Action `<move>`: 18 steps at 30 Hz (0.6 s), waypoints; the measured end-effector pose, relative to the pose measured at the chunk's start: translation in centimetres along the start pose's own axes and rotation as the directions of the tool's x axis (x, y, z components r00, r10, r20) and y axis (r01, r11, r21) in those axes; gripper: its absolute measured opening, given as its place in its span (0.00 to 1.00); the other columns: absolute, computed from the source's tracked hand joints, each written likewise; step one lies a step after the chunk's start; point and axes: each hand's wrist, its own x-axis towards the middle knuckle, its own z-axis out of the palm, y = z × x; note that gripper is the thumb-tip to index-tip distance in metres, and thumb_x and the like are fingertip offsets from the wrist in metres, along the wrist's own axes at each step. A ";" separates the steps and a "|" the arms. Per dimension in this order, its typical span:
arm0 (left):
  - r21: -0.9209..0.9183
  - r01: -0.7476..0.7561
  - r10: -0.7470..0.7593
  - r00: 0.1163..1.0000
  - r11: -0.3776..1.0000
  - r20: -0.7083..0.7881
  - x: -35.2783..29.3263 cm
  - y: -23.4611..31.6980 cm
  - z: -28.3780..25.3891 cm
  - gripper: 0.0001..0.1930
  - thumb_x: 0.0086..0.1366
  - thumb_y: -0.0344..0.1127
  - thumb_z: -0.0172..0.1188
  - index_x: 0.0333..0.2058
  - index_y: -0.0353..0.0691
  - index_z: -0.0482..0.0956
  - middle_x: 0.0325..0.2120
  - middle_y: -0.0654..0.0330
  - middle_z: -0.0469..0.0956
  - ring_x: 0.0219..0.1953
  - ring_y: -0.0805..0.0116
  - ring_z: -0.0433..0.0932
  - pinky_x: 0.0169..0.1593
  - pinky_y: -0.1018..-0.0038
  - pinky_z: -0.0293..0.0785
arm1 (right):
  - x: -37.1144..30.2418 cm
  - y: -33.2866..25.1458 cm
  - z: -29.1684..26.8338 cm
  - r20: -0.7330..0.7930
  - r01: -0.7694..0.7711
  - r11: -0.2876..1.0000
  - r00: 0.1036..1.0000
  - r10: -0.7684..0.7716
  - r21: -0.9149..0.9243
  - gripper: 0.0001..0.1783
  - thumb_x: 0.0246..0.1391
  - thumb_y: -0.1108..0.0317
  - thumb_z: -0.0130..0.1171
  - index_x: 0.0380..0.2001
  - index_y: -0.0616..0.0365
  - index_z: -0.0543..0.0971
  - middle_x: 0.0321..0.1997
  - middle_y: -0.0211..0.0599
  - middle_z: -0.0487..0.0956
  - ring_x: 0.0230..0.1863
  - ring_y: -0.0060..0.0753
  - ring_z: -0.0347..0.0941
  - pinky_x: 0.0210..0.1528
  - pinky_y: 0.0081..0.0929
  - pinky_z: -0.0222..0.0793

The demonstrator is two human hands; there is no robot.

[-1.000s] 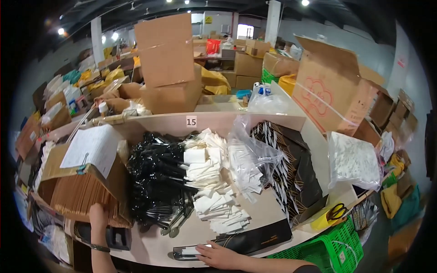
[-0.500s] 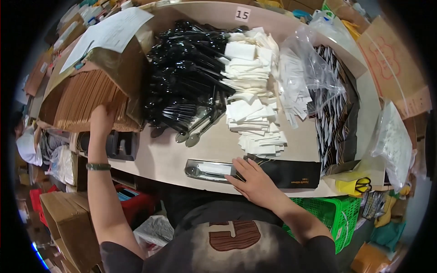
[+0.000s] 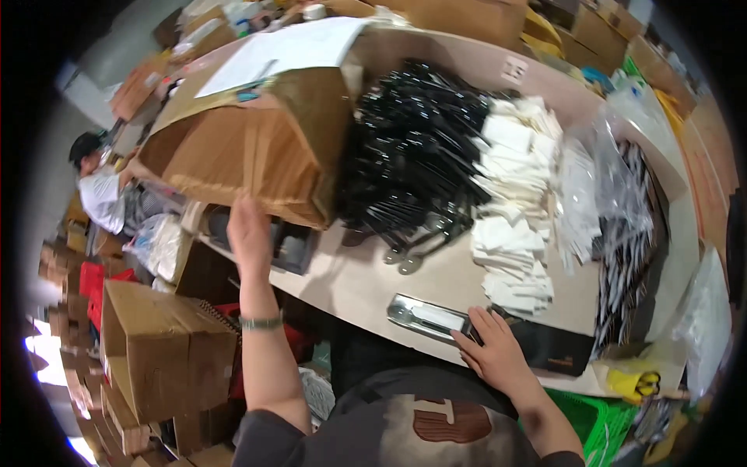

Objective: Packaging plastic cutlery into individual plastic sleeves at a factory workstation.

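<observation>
My left hand is closed at the front of an open cardboard box, pinching a narrow brown strip that rises above the fingertips; motion blurs it. Tightly packed brown pieces fill the box. At the table's near edge, my right hand lies with fingers stretched out. Its fingertips touch the end of a clear packet holding black cutlery and a white napkin. Beside it, partly under the hand, is a flat black sleeve.
Piled black plastic cutlery lies beside stacks of white napkins. Farther right are clear bags and a row of dark packets. A green crate stands below the table edge. Another person is at the far left.
My left hand has drawn back toward the box's front edge with a narrow brown strip. My right hand stays by the clear packet. The whole view has turned left.
</observation>
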 end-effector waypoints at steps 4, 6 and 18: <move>-0.483 0.364 -0.199 0.912 0.796 0.359 -10.6 -1.9 0.1 0.13 0.75 0.35 0.52 0.51 0.34 0.76 0.30 0.69 0.70 0.31 0.77 0.66 0.36 0.80 0.62 | 0.8 -0.1 -0.1 -0.016 -0.028 1.000 0.999 0.028 0.000 0.25 0.51 0.65 0.66 0.56 0.42 0.79 0.69 0.60 0.63 0.69 0.62 0.60 0.69 0.54 0.57; 0.029 0.397 -0.288 0.610 0.917 0.739 -12.6 -2.0 0.1 0.12 0.73 0.33 0.54 0.46 0.30 0.79 0.32 0.68 0.72 0.34 0.77 0.68 0.41 0.79 0.64 | 0.9 0.1 -0.1 -0.006 -0.050 0.999 0.999 0.049 -0.008 0.25 0.51 0.65 0.66 0.55 0.42 0.79 0.69 0.61 0.62 0.69 0.64 0.59 0.70 0.54 0.57; 0.434 -0.274 -0.198 0.604 0.858 0.772 -18.5 2.6 10.5 0.16 0.55 0.35 0.74 0.37 0.34 0.78 0.33 0.54 0.77 0.35 0.58 0.80 0.41 0.68 0.78 | 1.7 -0.9 0.9 -0.105 -0.001 0.995 0.994 0.012 0.103 0.26 0.44 0.65 0.71 0.49 0.56 0.77 0.63 0.59 0.67 0.63 0.61 0.64 0.66 0.51 0.61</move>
